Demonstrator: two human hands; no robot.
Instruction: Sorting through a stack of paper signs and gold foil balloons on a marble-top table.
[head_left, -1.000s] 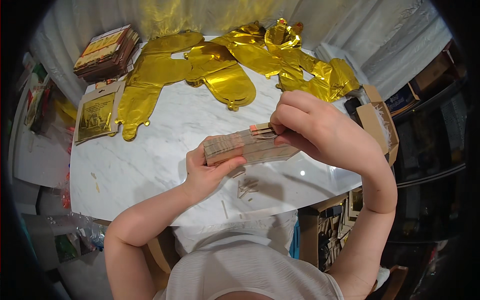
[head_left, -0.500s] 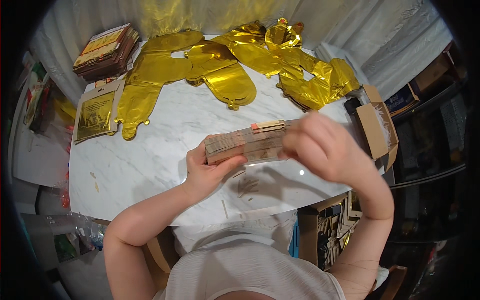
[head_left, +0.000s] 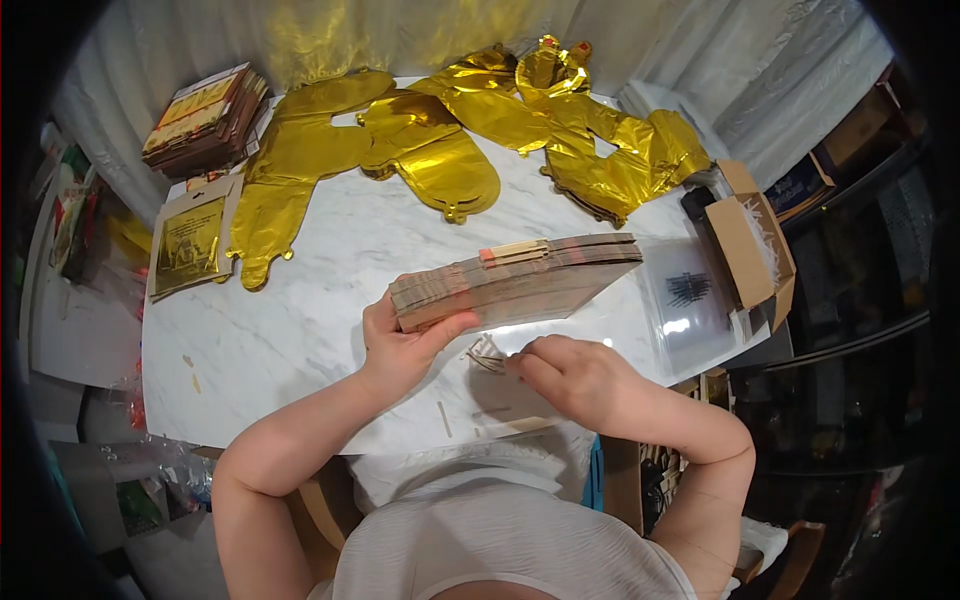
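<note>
Hands [head_left: 575,378] over marbled table [head_left: 280,350], pale curtains [head_left: 720,55] behind

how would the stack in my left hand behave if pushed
The stack might fan apart, since gaps show between layers at its right end. It is probably fairly heavy, being many layers thick. It could also swing, as the left hand holds only its left end.
</note>
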